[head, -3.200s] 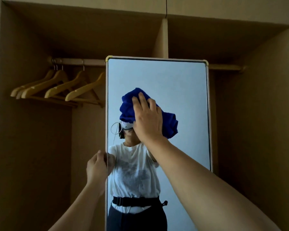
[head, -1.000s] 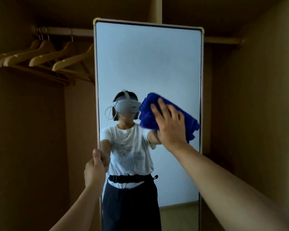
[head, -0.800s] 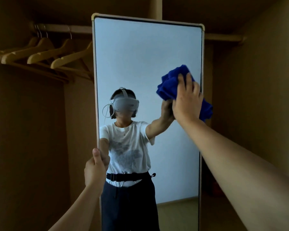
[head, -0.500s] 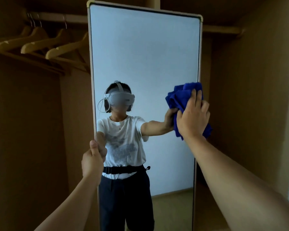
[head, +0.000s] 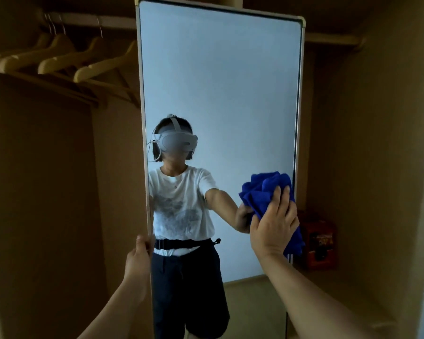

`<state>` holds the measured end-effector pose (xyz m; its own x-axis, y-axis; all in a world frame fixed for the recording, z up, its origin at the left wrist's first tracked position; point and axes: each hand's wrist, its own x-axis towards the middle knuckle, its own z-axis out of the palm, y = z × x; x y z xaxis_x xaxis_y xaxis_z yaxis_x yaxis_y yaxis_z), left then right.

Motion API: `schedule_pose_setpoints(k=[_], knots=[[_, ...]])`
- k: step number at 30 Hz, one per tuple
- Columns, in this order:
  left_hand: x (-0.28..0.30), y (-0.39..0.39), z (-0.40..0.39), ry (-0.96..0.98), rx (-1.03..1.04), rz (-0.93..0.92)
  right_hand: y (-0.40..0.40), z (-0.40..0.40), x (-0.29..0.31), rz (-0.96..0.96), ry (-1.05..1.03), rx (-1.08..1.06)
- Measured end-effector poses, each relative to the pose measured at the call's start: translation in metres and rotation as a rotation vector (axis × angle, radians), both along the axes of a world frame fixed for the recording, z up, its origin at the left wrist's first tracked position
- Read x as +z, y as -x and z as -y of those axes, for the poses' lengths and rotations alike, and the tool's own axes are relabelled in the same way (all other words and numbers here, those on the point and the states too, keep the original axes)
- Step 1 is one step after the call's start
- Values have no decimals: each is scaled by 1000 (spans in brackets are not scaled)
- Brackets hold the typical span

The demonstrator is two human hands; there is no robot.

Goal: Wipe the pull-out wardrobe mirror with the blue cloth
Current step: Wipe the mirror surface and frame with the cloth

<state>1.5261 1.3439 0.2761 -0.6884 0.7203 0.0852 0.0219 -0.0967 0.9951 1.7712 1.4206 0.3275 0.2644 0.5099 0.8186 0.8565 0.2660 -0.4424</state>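
Two hands are at work on the mirror (head: 220, 94), a tall panel standing upright in the middle of the frame, its pale rim running from the top edge down past the bottom. The blue cloth (head: 264, 192) sits bunched against the glass at the lower right of the panel, close to the right rim, with part of it hanging past that rim.

What could go wrong: the cloth is crumpled rather than flat, so I judge it may skip patches or slip out from under the palm if the next stroke runs off the right edge. A hard push on that side might also swing or rattle the panel on its slide, should the steadying grip on the other rim loosen.

The right hand (head: 273, 228) lies over the cloth with its fingers (head: 278, 199) spread and nearly straight, pressing it to the glass rather than clutching it. The left hand (head: 138, 258), at the lower left of the panel, has its fingers curled round the left rim, thumb on the near face, holding the mirror still.

Wooden hangers (head: 59, 59) hang on a rail at the upper left, and a red box (head: 318, 241) sits low on the right inside the wardrobe
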Motion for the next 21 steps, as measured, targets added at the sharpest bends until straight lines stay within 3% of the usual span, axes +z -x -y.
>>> schedule_pose_setpoints(k=[10,21], knots=[[-27,-1,-1,134,-41,61,48,16,45,55,-124,27],[-70,5,2,180,-110,115,94,34,-40,623,-427,152]])
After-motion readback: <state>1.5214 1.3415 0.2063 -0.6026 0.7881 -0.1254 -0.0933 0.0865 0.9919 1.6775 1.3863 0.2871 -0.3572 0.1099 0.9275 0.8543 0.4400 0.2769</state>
